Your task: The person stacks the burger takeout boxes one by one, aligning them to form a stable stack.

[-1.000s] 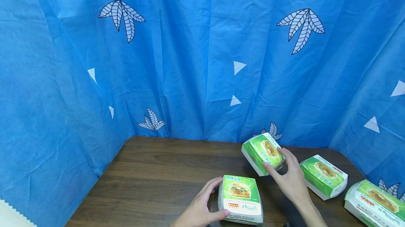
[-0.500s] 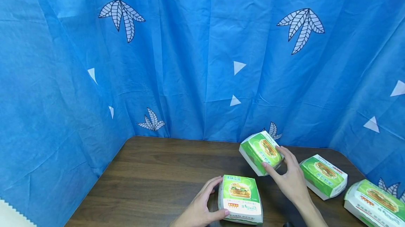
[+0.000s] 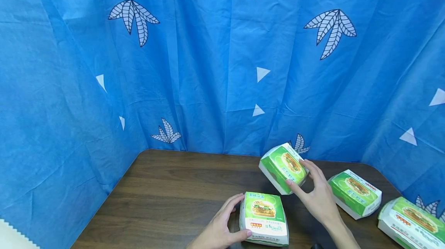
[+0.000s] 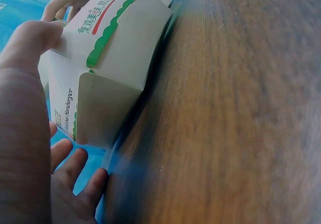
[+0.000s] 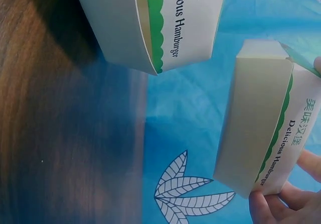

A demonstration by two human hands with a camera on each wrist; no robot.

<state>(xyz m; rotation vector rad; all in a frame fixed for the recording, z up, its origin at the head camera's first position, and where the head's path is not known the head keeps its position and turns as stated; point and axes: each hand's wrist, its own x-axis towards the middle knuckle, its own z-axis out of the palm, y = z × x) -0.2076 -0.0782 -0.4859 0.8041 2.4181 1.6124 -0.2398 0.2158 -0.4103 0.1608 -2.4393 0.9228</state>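
In the head view a green and white hamburger box (image 3: 264,218) sits flat on the table near its front. My left hand (image 3: 222,224) holds its left side, thumb at the near corner and index finger at the far one. Farther back, my right hand (image 3: 318,197) grips a second hamburger box (image 3: 283,168), thumb on the near side and fingers on the right. This box is tilted and raised off the table. The right wrist view has fingers (image 5: 281,204) on the held box (image 5: 261,123). The left wrist view shows the left thumb (image 4: 32,38) against the front box (image 4: 110,68).
Two more hamburger boxes stand on the right side of the table, one behind (image 3: 356,194) and one at the right edge (image 3: 413,222). A blue patterned curtain (image 3: 208,67) encloses the dark wooden table (image 3: 174,187) at the back and sides.
My right hand has shifted slightly left with its hamburger box, which tilts a little more. The left hand and the front box stay put.
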